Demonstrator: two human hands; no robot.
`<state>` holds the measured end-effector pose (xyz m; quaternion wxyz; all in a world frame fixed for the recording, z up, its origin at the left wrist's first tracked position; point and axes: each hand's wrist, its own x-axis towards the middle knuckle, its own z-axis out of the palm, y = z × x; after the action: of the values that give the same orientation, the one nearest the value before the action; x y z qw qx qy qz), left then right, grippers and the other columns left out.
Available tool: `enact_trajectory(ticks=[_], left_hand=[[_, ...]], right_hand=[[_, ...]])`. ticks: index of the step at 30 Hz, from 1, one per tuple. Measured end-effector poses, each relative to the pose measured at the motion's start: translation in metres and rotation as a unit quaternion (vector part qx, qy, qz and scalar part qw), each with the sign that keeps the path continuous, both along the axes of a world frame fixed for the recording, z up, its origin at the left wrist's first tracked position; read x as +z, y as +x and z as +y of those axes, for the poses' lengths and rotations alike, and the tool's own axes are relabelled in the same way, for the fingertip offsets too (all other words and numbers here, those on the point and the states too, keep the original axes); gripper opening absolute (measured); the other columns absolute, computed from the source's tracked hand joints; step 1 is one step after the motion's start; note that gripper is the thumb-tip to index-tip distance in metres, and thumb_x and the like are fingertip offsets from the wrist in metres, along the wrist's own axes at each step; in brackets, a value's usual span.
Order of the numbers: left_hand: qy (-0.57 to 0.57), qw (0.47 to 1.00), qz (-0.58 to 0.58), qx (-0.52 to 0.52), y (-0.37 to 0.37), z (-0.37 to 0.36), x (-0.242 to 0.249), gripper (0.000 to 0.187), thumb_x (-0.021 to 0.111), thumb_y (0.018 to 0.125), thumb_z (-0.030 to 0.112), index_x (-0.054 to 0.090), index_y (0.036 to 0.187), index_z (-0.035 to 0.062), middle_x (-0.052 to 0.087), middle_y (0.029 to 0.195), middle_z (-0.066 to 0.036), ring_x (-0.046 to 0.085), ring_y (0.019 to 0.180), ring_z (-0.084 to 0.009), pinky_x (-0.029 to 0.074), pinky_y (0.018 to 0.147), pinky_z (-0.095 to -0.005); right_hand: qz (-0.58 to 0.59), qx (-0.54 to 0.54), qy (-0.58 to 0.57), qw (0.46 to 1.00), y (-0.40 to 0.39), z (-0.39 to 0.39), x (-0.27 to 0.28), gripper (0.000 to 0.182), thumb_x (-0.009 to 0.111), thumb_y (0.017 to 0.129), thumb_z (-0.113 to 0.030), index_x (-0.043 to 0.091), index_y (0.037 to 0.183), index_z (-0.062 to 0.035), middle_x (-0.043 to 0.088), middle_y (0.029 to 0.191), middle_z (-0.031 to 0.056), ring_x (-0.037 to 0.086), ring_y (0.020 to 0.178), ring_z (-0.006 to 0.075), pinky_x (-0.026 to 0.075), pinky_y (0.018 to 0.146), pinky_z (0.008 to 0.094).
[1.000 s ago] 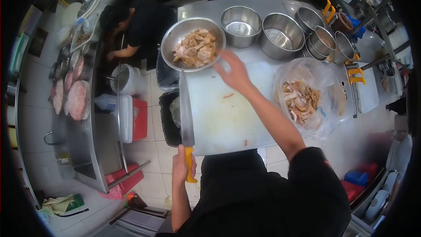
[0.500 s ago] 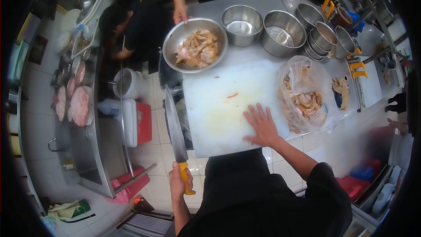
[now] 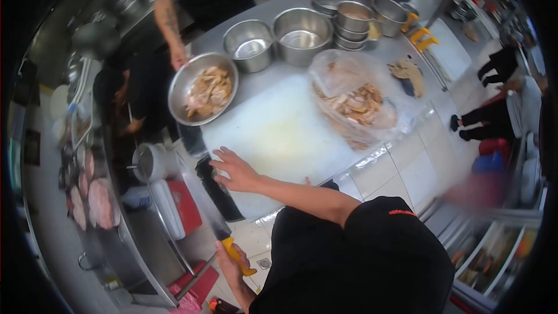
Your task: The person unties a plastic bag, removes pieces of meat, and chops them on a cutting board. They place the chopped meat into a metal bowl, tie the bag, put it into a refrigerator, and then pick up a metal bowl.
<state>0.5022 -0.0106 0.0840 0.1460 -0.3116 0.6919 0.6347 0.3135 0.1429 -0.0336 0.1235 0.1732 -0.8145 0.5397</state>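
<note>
My left hand (image 3: 233,261) is closed around the yellow handle of a large knife (image 3: 203,197), its broad blade pointing up and away, left of the board. My right hand (image 3: 235,171) is open, fingers spread, at the left edge of a white cutting board (image 3: 273,139), above a black plastic bag (image 3: 216,189) hanging there. Beyond the board's far left corner, another person's hand (image 3: 179,58) grips the rim of a steel bowl (image 3: 231,90) holding pieces of raw-looking meat (image 3: 208,93). A clear plastic bag (image 3: 334,75) with more meat pieces lies on the board's right side.
Steel pots (image 3: 249,45) and stacked bowls (image 3: 352,26) line the table's far side. A crumpled cloth (image 3: 408,75) lies to the right. On the left are a white bucket (image 3: 152,163), a red-and-white cooler (image 3: 183,206) and a sink counter (image 3: 142,244). Other people stand around.
My right hand has swept left across the board to its left edge. The small orange scrap has left the board's middle. The view has turned; the knife stays in my left hand.
</note>
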Motion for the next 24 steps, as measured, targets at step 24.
enact_trajectory(ticks=[24], left_hand=[[-0.011, 0.976, -0.029, -0.215, -0.037, 0.092, -0.032, 0.067, 0.032, 0.100, 0.057, 0.052, 0.067, 0.0019, 0.045, 0.046, -0.005, 0.042, 0.033, -0.0139, 0.034, 0.034, -0.0270]], right_hand=[[-0.211, -0.186, 0.516, 0.809, 0.014, 0.295, 0.036, 0.048, 0.060, 0.080, -0.019, 0.052, 0.127, -0.0224, 0.055, 0.127, 0.0152, 0.049, 0.116, 0.0403, 0.043, 0.088, 0.0537]])
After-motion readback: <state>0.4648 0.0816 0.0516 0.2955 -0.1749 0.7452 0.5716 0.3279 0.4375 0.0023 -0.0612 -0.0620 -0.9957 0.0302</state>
